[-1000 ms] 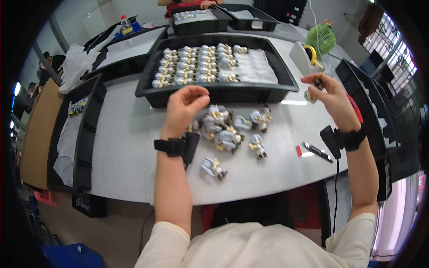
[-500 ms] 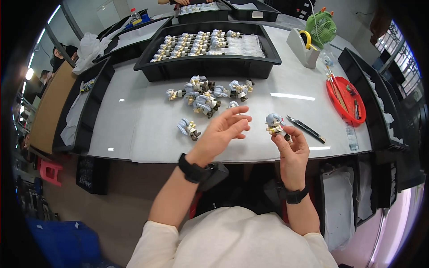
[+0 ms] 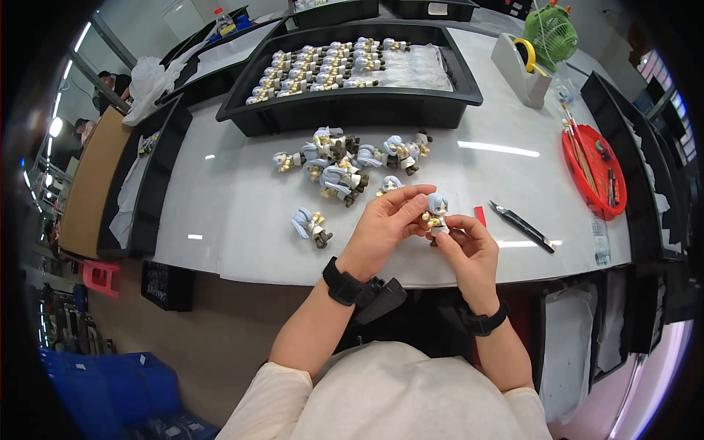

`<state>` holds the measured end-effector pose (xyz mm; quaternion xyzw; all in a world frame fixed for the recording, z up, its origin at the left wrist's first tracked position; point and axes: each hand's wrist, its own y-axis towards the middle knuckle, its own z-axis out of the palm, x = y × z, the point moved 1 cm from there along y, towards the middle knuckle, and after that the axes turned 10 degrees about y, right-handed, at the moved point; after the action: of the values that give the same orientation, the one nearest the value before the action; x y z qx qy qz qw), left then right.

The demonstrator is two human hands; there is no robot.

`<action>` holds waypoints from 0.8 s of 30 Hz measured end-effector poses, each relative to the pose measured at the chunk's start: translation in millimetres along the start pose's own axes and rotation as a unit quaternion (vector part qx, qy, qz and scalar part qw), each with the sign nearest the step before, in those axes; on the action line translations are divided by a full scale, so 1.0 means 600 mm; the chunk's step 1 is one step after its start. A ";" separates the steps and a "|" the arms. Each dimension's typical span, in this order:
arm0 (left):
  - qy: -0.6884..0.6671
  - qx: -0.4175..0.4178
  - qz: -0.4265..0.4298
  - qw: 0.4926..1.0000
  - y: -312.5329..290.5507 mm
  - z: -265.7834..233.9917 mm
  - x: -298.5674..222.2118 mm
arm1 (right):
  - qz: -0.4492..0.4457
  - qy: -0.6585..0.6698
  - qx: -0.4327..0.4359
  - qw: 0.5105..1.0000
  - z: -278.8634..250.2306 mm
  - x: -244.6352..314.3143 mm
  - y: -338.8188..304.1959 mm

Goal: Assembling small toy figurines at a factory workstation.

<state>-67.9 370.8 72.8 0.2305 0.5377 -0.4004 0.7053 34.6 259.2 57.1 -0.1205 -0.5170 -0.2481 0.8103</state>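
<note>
Between my two hands is a small figurine (image 3: 437,213) with light blue hair and a white and gold outfit, held upright over the near part of the table. My right hand (image 3: 469,257) pinches its lower body between thumb and fingers. My left hand (image 3: 389,231) has thumb and fingers closed at the figurine's left side, by its hair. Just beyond my left hand lies another figurine (image 3: 390,183), partly covered by it. A single figurine (image 3: 312,226) rests to the left, and a loose pile of figurines (image 3: 339,172) lies farther back.
Beyond the pile, a black tray (image 3: 345,116) holds rows of figurines. A craft knife (image 3: 522,226) and a small red piece (image 3: 480,216) lie right of my hands. Farther right are a red dish (image 3: 616,209) with brushes, a tape dispenser (image 3: 517,77) and a green fan (image 3: 550,37).
My left hand has moved right to meet the figurine, and its open fingers have closed at it. My right hand has brought the figurine slightly left. The small red piece now shows beside the knife.
</note>
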 end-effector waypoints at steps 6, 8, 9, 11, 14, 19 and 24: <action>0.012 0.011 -0.005 1.000 0.003 -0.007 0.003 | -0.011 0.000 -0.008 1.000 0.004 -0.001 -0.008; 0.027 -0.002 -0.018 0.999 0.003 -0.007 0.002 | -0.014 0.005 -0.014 1.000 0.003 -0.004 -0.009; 0.028 -0.001 -0.018 0.999 0.004 -0.007 0.002 | -0.017 0.010 -0.021 1.000 0.002 -0.004 -0.011; 0.026 -0.004 -0.015 1.000 0.007 -0.008 0.006 | -0.039 0.004 -0.022 0.999 -0.008 -0.013 -0.013; 0.026 -0.004 -0.022 0.999 0.006 -0.010 0.007 | -0.075 0.000 -0.021 0.997 -0.009 -0.017 -0.012; 0.031 -0.009 -0.021 0.999 0.003 -0.007 0.002 | -0.085 -0.009 -0.013 0.996 -0.011 -0.017 -0.013; 0.041 -0.015 -0.022 0.999 0.003 -0.007 0.003 | -0.085 0.010 -0.010 0.996 -0.009 -0.017 -0.015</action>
<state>-68.4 374.3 69.7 0.2241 0.5770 -0.3980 0.6771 30.5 251.8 44.9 -0.0815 -0.5146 -0.3220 0.7905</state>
